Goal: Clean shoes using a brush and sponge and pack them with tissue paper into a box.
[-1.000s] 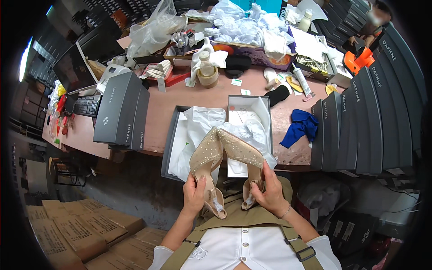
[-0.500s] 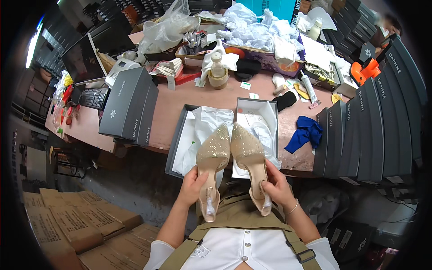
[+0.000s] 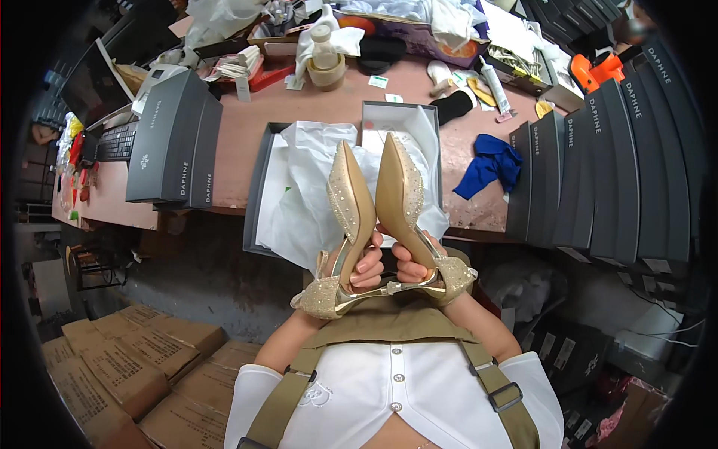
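Observation:
A pair of pointed, glittery gold high-heeled shoes is held up in front of my body, toes pointing away and soles turned towards each other. My left hand (image 3: 368, 268) is closed around the middle of the left shoe (image 3: 341, 202), its fingers showing at the inner side. The right shoe (image 3: 410, 176) is gripped the same way by my right hand (image 3: 407, 265). Their heels point inward and nearly meet near my waist. Behind the shoes lies an open grey shoe box (image 3: 258, 202) with white tissue paper (image 3: 303, 168), beside a second open box part (image 3: 400, 112).
Closed grey shoe boxes (image 3: 168, 142) stand at left, and a row of them (image 3: 598, 172) at right. A blue cloth (image 3: 490, 165), a glue tube (image 3: 495, 88), tape rolls (image 3: 326, 73) and an orange tool (image 3: 596, 71) are on the table. Brown cartons (image 3: 134, 352) lie at lower left.
Both shoes have been turned from insoles up to show their soles, heels swinging inward. My hands have come closer together. The view has shifted, so the table sits higher.

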A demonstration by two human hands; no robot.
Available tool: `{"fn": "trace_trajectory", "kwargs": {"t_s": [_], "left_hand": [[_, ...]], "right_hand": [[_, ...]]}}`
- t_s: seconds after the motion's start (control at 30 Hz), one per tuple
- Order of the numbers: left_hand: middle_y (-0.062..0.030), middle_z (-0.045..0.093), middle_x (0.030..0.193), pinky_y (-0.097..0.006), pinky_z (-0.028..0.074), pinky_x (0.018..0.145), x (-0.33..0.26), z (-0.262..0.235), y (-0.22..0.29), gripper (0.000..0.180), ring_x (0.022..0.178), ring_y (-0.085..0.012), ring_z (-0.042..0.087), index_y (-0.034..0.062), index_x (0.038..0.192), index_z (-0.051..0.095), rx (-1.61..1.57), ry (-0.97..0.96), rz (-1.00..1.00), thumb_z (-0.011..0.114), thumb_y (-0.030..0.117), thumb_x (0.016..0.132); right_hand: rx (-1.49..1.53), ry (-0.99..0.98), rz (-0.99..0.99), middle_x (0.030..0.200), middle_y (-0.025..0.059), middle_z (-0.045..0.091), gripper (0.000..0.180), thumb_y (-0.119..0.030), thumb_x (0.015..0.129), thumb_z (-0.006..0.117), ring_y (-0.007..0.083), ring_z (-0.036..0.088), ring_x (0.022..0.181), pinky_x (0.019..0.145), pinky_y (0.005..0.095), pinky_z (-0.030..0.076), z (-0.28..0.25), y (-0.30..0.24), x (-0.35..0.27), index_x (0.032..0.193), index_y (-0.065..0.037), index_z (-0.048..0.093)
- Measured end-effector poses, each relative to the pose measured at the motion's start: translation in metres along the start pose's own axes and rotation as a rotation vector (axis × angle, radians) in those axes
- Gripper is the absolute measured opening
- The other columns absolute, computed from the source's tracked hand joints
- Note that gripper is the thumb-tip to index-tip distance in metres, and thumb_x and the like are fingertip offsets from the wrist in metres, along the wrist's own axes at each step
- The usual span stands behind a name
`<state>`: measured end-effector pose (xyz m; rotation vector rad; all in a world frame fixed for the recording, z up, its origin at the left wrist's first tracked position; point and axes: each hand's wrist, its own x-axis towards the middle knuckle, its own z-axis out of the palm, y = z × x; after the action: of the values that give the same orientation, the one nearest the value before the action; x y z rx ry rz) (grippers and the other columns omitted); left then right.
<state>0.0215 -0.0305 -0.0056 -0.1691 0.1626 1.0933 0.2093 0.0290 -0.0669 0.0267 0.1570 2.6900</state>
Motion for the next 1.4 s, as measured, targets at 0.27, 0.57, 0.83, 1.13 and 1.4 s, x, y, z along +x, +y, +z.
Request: {"fn": "trace_trajectory", "kwargs": {"t_s": [0.27,0.57,0.83,1.13,1.4], "left_hand": [[-0.0043,0.044,0.073,-0.021,0.036,0.051,0.008,-0.006,0.008,0.027,0.053,-0.0098,0.041,-0.001,0.117,0.041,0.019,-0.057,-0.049,0.041,0.021,0.101],[-0.0047,0.044,0.075,-0.025,0.041,0.042,0.008,-0.015,0.004,0.03,0.055,-0.0099,0.047,-0.001,0.12,0.037,-0.101,-0.156,-0.017,0.039,0.023,0.102],[-0.0037,0.044,0.086,-0.02,0.041,0.055,0.007,-0.007,0.002,0.037,0.067,-0.0082,0.048,-0.0014,0.124,0.038,-0.09,-0.188,0.053,0.05,0.02,0.097],[-0.0057,0.045,0.08,-0.022,0.042,0.055,0.021,-0.011,-0.002,0.035,0.062,-0.0113,0.046,-0.0046,0.124,0.038,-0.294,-0.234,0.067,0.047,0.013,0.096],[-0.0067,0.047,0.077,-0.023,0.043,0.052,0.029,-0.013,0.012,0.039,0.059,-0.0129,0.05,-0.0072,0.127,0.039,-0.237,-0.2,0.152,0.045,0.016,0.096]], "right_hand": [[0.096,-0.106,0.013,0.098,0.0161,0.06,0.053,-0.033,0.1,0.038,0.016,0.053,0.054,0.048,0.0302,0.042,-0.008,-0.004,0.007,0.137,0.005,0.031],[0.02,-0.007,-0.037,0.096,0.0146,0.059,0.058,-0.034,0.099,0.041,0.0139,0.051,0.056,0.049,0.028,0.042,0.014,-0.002,0.006,0.144,0.0,0.025],[-0.001,0.106,-0.061,0.095,0.0133,0.057,0.053,-0.037,0.1,0.039,0.0146,0.052,0.059,0.051,0.0289,0.041,0.017,-0.002,0.01,0.139,0.0,0.033],[0.047,0.112,-0.138,0.092,0.0168,0.06,0.051,-0.031,0.1,0.038,0.0194,0.059,0.06,0.051,0.0275,0.054,0.043,0.001,0.028,0.134,0.006,0.035],[-0.028,0.194,-0.221,0.083,0.0137,0.06,0.053,-0.034,0.097,0.044,0.0198,0.056,0.057,0.054,0.0293,0.051,0.05,-0.017,0.015,0.133,0.005,0.038]]}}
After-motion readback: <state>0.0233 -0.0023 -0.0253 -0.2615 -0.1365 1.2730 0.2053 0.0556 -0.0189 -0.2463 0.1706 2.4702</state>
